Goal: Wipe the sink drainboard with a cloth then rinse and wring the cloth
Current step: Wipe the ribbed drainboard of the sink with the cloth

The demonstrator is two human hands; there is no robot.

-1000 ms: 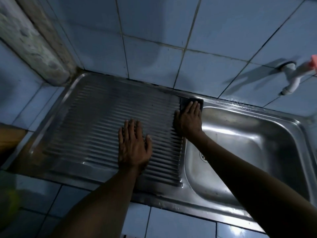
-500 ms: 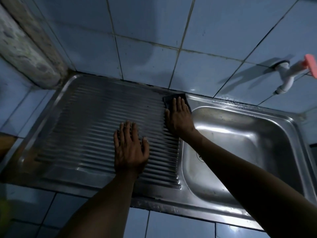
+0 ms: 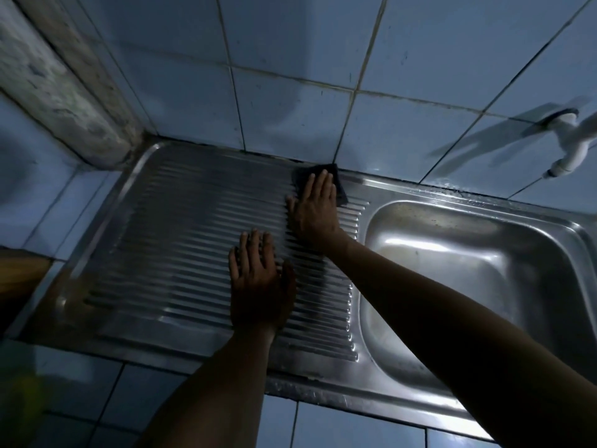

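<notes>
**Flat palms on steel: cloth pinned at the back edge of the drainboard**

Well, the tiled wall (image 3: pixel 290 59) filled the whole top of the frame, pale blue squares with dark grout lines, and a rough, stained column (image 3: pixel 58 76) ran down the upper left. Below it the steel sink unit stretched across the middle: the ribbed drainboard (image 3: pixel 181 240) took the left and centre, and the basin (image 3: pixel 468 279) sat at the right, shining under the light, with part of it hidden behind the right forearm. Blue counter tiles (image 3: pixel 80 392) ran along the lower left, in front of the sink's rim.

Over at the far right edge a white tap (image 3: pixel 568 150) stuck out from the wall above the basin, blurred, its shadow streaking across the tiles.

Down to the hands now. The left hand (image 3: pixel 260 286) lay palm down on the ribs in the centre of the frame, fingers stretched out and loose, gripping nothing. The right hand (image 3: pixel 315 211) was just above and to the right of it, also flat, fingers extended and pressing down on the cloth (image 3: pixel 337 182). That cloth was dark and square-ish, sitting at the top edge of the drainboard right against the foot of the wall, near the basin's upper-left corner, mostly covered by the fingers.
</notes>
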